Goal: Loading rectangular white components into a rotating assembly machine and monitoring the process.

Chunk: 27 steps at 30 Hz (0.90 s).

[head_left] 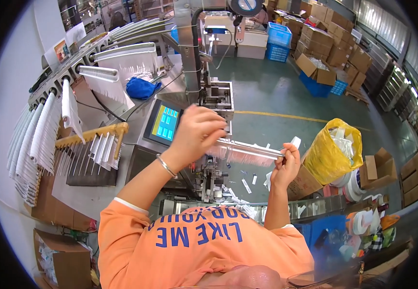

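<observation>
My right hand (286, 166) is closed round one end of a thin metal rod (252, 148). White, partly see-through strips (245, 157) hang in a row from it. Beside the rod's other end is my left hand (200, 129), its fingers bent and a little smeared, so whether they grip anything does not show. A metal bangle (166, 166) circles that wrist. Just left of this hand stands a lit touch screen (164, 123) on the machine. Part of the machine's mechanism (212, 180) shows below the rod.
At left, a rack (50, 96) carries several rods hung with white strips. A wooden frame (93, 136) and a blue cloth (142, 88) lie on the metal table. A yellow bag (322, 159) in a carton stands at right. Scraps (246, 186) litter the floor; cartons (315, 41) are stacked behind.
</observation>
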{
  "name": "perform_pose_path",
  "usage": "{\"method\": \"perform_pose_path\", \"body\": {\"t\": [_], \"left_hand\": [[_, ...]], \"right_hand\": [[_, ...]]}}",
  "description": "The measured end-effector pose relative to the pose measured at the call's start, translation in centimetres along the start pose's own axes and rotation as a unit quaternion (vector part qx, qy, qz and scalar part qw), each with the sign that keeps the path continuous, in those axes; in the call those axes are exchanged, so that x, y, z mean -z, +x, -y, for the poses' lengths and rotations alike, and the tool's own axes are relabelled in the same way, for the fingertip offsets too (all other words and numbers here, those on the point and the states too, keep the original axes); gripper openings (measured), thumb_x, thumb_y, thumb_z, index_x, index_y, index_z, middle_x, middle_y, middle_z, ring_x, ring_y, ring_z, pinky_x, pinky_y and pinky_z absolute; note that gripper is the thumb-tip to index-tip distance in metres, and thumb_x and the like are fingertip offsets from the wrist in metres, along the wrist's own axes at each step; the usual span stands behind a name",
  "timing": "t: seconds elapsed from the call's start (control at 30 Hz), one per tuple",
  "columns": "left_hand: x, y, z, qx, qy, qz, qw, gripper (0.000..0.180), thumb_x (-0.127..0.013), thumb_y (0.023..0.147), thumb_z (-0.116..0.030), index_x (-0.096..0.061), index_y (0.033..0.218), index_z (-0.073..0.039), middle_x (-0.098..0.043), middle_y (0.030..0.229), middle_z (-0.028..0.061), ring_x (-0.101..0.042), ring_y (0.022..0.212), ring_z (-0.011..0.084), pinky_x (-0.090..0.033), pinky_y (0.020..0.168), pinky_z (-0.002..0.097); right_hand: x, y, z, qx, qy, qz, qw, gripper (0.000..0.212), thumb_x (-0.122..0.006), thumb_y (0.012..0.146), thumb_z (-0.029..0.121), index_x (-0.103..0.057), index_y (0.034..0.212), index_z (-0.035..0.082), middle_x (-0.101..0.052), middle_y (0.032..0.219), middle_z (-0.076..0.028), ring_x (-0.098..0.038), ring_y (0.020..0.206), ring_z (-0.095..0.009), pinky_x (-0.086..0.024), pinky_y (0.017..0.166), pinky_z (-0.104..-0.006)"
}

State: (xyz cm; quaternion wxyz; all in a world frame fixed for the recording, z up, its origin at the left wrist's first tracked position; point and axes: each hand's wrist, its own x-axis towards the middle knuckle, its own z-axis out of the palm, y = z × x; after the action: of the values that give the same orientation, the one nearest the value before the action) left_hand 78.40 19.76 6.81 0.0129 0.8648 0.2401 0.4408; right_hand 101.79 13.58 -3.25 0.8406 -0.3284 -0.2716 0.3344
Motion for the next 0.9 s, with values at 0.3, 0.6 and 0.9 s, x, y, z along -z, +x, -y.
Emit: {"method": "perform_pose_path", "body": {"t": [0.3, 0.6, 0.9], "left_hand": [[-0.8, -0.5, -0.4, 0.026, 0.108, 0.051, 0.993, 0.015, -0.067, 0.069, -0.021, -0.064, 0.080, -0.010, -0.059, 0.086, 0.0030, -0.050, 0.097, 0.0212, -0.031, 0.088, 0.0529], [0.8, -0.2, -0.6, 0.012, 0.055, -0.007, 0.998, 0.009, -0.066, 0.070, -0.012, -0.065, 0.079, -0.012, -0.060, 0.089, -0.0002, -0.052, 0.094, 0.0193, -0.028, 0.091, 0.0463], [1.3, -4.3, 4.8, 0.332, -0.140, -0.043, 0.932, 0.018, -0.047, 0.085, -0.009, -0.058, 0.097, -0.004, -0.053, 0.070, 0.0037, -0.046, 0.060, 0.0097, -0.037, 0.054, 0.0233]], "right_hand": [[-0.6, 0.2, -0.3, 0.003, -0.002, 0.003, 1.000, 0.017, -0.039, 0.083, 0.003, -0.052, 0.094, -0.001, -0.045, 0.067, 0.000, -0.033, 0.048, -0.004, -0.023, 0.043, -0.0167], [-0.5, 0.2, -0.2, 0.003, 0.013, -0.001, 1.000, 0.017, -0.039, 0.083, 0.002, -0.053, 0.092, -0.001, -0.047, 0.068, -0.001, -0.034, 0.050, -0.004, -0.024, 0.044, -0.0165], [0.1, 1.1, 0.0, 0.022, 0.001, -0.017, 1.000, 0.017, -0.039, 0.083, 0.003, -0.053, 0.092, 0.000, -0.046, 0.066, -0.001, -0.034, 0.047, -0.004, -0.023, 0.041, -0.0168]]}}
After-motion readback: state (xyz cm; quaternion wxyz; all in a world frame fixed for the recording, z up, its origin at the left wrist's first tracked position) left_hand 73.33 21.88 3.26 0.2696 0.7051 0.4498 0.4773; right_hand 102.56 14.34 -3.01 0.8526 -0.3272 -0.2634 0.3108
